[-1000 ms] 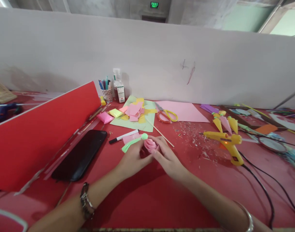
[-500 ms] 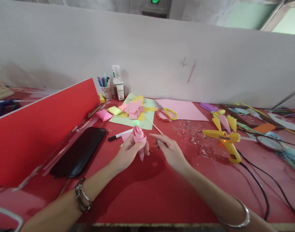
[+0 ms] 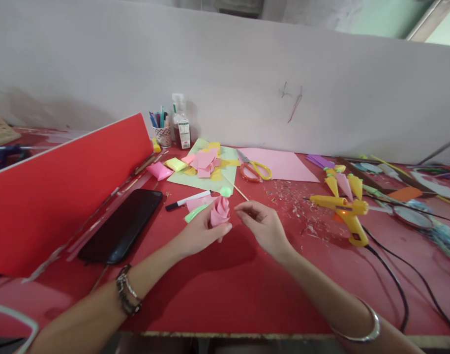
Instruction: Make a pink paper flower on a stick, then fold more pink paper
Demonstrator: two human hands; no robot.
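My left hand [image 3: 198, 233] is closed on a pink paper flower [image 3: 220, 212] with a green stem [image 3: 195, 213] and a pale green ball [image 3: 225, 191] at its top, held just above the red table [image 3: 225, 290]. My right hand [image 3: 263, 227] hovers just right of the flower, fingers loosely curled and apart, holding nothing I can see. A thin wooden stick [image 3: 235, 188] lies on the table behind the hands.
A yellow glue gun [image 3: 345, 212] with a black cord stands at right among paper scraps. Scissors [image 3: 254, 169] lie on pink paper [image 3: 284, 166]. Cut paper squares [image 3: 206, 164], a marker [image 3: 186, 200], a black phone [image 3: 123, 223], a red board [image 3: 58, 191], a pen cup [image 3: 162, 132] and a bottle [image 3: 181, 125] lie at left.
Both hands were pressed round the flower on the table; the left then lifted it upright and now tilts it, while the right hand let go and stays beside it.
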